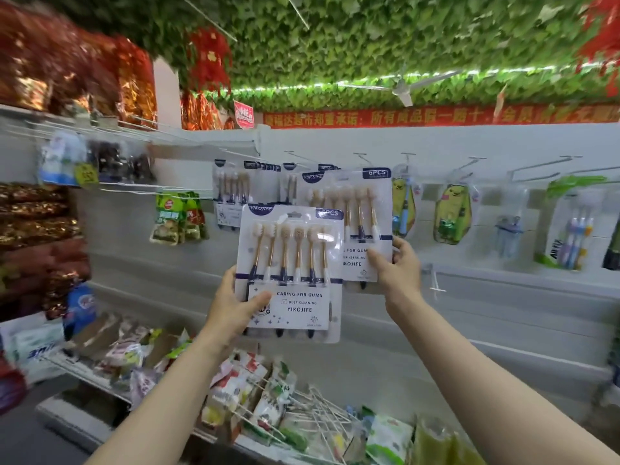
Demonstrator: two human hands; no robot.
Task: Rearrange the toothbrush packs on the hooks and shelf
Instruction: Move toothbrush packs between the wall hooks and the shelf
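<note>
My left hand (231, 310) grips a white six-piece toothbrush pack (292, 263) by its lower left corner, held up in front of the wall. My right hand (399, 263) pinches the lower right corner of a second identical pack (352, 209), which sits higher and partly behind the first. More of the same packs (231, 189) hang from wall hooks just behind and to the left. Bare hooks (360, 157) stick out of the white panel above my right hand.
Green cartoon toothbrush packs (451, 213) and other brush sets (570, 226) hang to the right. Green snack bags (174, 216) hang at left. Below lies a wire shelf (318, 411) of packets. Red and gold goods fill the left shelves.
</note>
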